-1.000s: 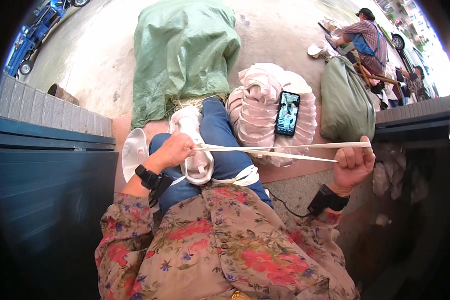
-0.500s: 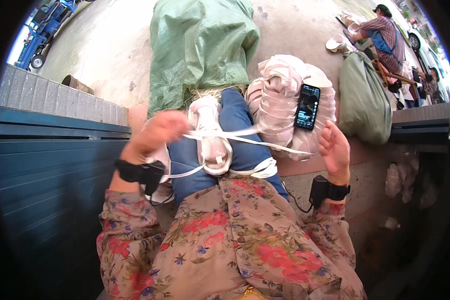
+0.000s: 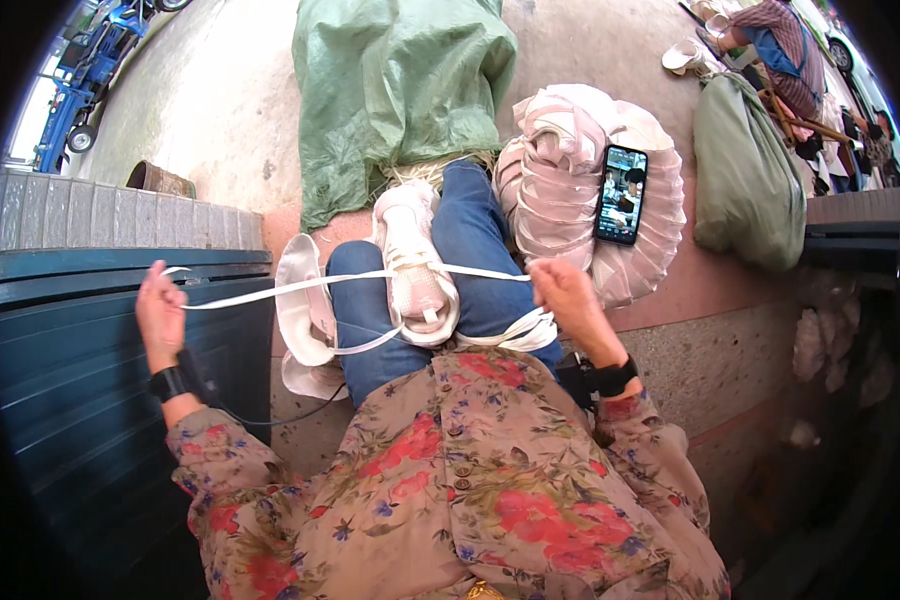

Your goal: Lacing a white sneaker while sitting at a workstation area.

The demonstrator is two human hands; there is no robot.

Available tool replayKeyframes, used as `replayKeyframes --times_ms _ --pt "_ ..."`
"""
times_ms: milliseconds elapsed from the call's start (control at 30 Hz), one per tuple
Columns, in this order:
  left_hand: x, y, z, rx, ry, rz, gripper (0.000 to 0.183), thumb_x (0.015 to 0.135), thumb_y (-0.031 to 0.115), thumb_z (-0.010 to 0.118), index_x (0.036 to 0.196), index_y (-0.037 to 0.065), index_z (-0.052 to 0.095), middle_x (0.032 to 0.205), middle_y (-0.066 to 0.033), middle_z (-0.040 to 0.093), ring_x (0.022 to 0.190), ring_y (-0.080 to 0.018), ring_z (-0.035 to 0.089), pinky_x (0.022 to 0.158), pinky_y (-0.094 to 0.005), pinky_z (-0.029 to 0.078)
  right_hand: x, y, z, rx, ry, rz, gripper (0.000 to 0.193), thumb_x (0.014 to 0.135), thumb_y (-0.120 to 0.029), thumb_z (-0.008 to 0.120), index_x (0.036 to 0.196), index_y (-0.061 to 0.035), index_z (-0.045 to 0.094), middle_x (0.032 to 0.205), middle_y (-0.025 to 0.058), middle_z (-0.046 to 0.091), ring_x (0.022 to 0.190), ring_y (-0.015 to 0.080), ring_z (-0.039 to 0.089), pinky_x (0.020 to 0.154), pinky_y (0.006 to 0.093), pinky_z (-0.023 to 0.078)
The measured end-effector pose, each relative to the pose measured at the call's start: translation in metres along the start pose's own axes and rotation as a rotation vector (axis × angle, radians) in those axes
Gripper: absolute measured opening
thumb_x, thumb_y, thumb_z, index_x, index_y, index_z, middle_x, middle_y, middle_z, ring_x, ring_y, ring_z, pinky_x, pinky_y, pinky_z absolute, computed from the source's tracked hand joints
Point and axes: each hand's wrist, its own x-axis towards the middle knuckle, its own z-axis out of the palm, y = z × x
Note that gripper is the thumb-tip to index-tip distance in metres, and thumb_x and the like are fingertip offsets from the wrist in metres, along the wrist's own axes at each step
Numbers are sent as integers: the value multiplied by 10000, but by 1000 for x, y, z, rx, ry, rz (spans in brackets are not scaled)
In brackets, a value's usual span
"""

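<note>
Since half a second ago, the left hand [image 3: 160, 312] has been drawn from above the shoe [image 3: 422, 285] far out to the left, and the right hand [image 3: 570, 308] has been brought inward from beside the stack of pale pink-and-white shoe parts [image 3: 590, 190]. A white lace [image 3: 270, 293] is stretched nearly level between them, across the top of the shoe. It is gripped in the curled fingers of the left hand, with a short end left sticking out past them; by the right hand it is pinched at the fingertips, just above the right thigh.

The shoe is rested lengthwise on the lap, over the blue jeans [image 3: 470, 215]. By a second strand [image 3: 370, 346] a line is run from its near left side toward another shoe piece [image 3: 295, 300], seen beside the left knee. Spare laces [image 3: 520, 330] are draped over the right thigh. A lit phone [image 3: 622, 195] is propped on the stack, and a green sack [image 3: 400, 90] is spread beyond the knees.
</note>
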Motion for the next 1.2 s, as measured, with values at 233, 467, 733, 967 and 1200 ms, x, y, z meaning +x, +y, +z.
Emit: replayKeyframes --times_ms 233,467,733,967,1200 --pt "-60 -81 149 239 -284 -215 316 815 85 562 1110 -6 495 737 -35 561 560 -78 523 495 -182 422 20 12 49 -373 -96 -428 157 786 -159 565 840 -35 645 749 158 583 738 324 570 648 377 447" --pt "-101 -125 219 762 -596 177 165 802 70 535 916 -6 625 761 -92 615 678 -178 582 620 -266 459 48 5 91 -628 -86 -627 131 781 -126 534 746 -25 611 711 139 544 706 309 555 631 403 443" --pt "-117 -147 233 1235 -566 711 81 693 47 527 702 23 604 732 -149 563 736 -308 555 639 -399 450 52 -19 115 -1086 -127 -805 55 640 -76 574 660 -56 621 724 108 573 729 272 563 600 345 479" --pt "-117 -148 224 1384 -467 740 71 667 67 531 696 38 589 715 -123 514 717 -299 518 578 -416 399 70 -6 124 -950 -171 -604 61 630 -75 581 643 -36 626 692 135 586 689 291 582 595 374 484" --pt "-120 -148 227 1341 -477 680 82 666 47 573 741 43 607 733 -121 506 756 -297 511 620 -408 395 63 -16 126 -994 -213 -669 73 648 -79 564 643 -27 615 694 164 591 702 305 592 614 371 485"
